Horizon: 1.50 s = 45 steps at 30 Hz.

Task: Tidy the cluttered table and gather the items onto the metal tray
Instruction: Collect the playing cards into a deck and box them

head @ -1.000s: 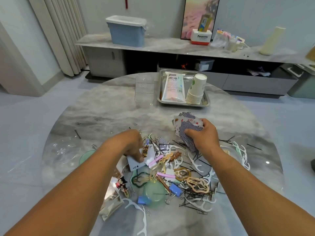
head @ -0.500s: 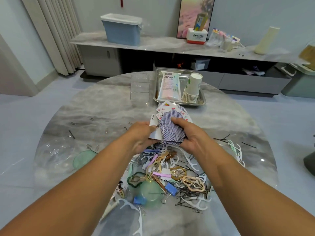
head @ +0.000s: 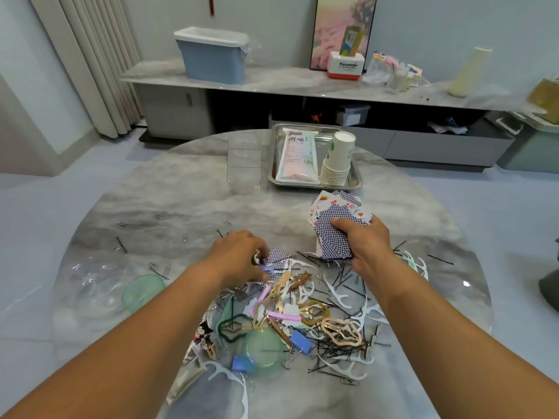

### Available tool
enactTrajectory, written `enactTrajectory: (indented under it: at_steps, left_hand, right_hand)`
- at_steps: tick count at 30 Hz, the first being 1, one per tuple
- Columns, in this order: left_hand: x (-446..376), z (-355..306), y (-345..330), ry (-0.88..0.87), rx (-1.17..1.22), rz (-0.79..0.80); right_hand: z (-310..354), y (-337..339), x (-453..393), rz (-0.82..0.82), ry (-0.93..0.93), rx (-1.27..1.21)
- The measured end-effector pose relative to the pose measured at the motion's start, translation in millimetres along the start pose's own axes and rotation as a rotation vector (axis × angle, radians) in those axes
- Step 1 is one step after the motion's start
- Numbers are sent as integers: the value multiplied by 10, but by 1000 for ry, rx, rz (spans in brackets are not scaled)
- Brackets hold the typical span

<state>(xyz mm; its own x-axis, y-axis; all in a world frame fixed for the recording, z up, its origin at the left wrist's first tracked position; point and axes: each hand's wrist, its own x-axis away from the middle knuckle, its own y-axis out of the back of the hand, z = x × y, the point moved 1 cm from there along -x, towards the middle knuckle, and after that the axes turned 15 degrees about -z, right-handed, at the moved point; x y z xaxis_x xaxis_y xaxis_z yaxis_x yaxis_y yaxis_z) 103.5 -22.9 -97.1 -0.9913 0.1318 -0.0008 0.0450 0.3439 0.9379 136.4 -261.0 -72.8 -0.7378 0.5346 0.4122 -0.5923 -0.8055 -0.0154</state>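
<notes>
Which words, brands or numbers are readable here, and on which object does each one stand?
"Panasonic": white and red box on the sideboard.
"4": face-up playing cards gripped in the right hand.
Pouch in the metal tray: large printed characters, too blurred to read.
Paper cups: green print, unreadable.

R hand (head: 364, 241) holds cards (head: 334, 234); L hand (head: 239, 257) on clutter.

Head view: forward-down, close over table (head: 187, 207).
</notes>
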Motion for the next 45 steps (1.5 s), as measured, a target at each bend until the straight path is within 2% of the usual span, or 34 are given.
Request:
enactTrajectory:
  at_steps: [4, 7, 11, 14, 19, 24, 36, 41, 45]
  left_hand:
    - [-42, 143, 161, 101, -177, 28]
    - [-55, 187, 176, 161, -288, -15]
    - [-69, 42, 69, 104, -99, -152]
    - [-92, -140, 1, 6, -181, -61]
    - [-107, -334, -42, 120, -398, 48]
    - [-79, -411, -51, 175, -377, 69]
    - [-83, -373, -22, 160, -286, 99]
    - [-86, -323, 35, 251, -141, 165]
    - [-83, -289, 53, 288, -61, 123]
  right_hand:
    - [-6, 13, -2, -11, 22, 31]
    - [-13, 15, 3, -6, 35, 55]
    - [-18, 17, 7, 0, 54, 75]
    - [-29, 6, -1, 8, 68, 86]
    - [-50, 0, -30, 25, 107, 106]
    - [-54, 17, -13, 41, 147, 122]
    - [-73, -9, 30, 98, 256, 238]
    - [-103, -22, 55, 143, 286, 290]
    - [-130, -49, 80, 189, 309, 331]
